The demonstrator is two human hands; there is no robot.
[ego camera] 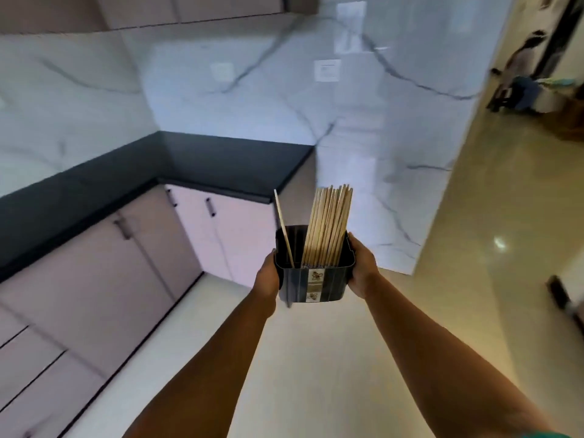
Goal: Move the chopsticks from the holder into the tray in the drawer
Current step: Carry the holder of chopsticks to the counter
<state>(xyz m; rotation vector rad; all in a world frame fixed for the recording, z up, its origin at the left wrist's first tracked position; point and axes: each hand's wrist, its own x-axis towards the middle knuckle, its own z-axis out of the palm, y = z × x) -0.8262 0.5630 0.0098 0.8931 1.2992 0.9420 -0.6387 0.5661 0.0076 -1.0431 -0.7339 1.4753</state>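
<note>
A black rectangular holder (pixel 313 281) with a patterned strip down its front is held in the air in front of me, over the floor. My left hand (pixel 268 277) grips its left side and my right hand (pixel 363 268) grips its right side. A thick bundle of light wooden chopsticks (pixel 330 224) stands upright in the holder's right part. One single chopstick (pixel 282 227) leans in the left part. No open drawer or tray is in view.
A black L-shaped countertop (pixel 221 162) runs along the left and back, over pale cabinets (pixel 104 273) with dark handles, all closed. A marble wall (pixel 347 121) stands behind. To the right a glossy floor (pixel 474 248) leads to a doorway where a person (pixel 523 58) stands.
</note>
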